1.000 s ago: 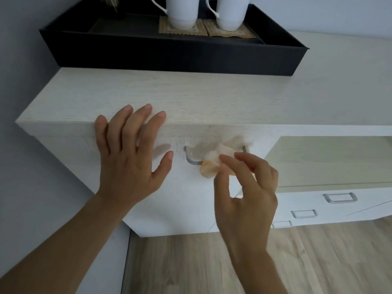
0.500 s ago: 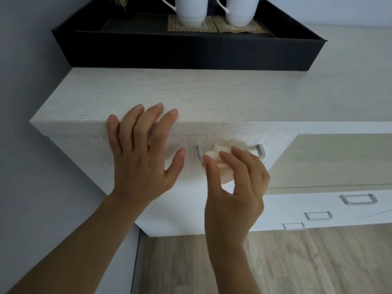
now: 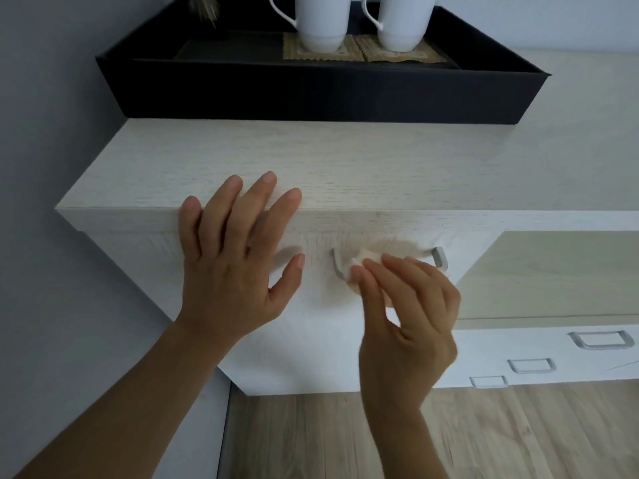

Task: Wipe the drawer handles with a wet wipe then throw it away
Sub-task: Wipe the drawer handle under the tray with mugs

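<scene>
The right grip (image 3: 411,323) pinches a crumpled wet wipe (image 3: 360,260) between its thumb and curled fingers. It holds the wipe against the left end of the drawer handle (image 3: 440,260), whose right end shows just past the knuckles. To the left, apart from the wipe, the left grip (image 3: 235,271) lies spread and flat and holds nothing. Its fingertips reach over the front edge of the pale wood surface (image 3: 380,160). Beyond both grips a black tray (image 3: 311,91) sits on that surface, carrying 2 white mugs (image 3: 320,22). Below and right of the right grip, 3 smaller handles (image 3: 530,365) mark lower drawers above the wooden floor (image 3: 484,437).
</scene>
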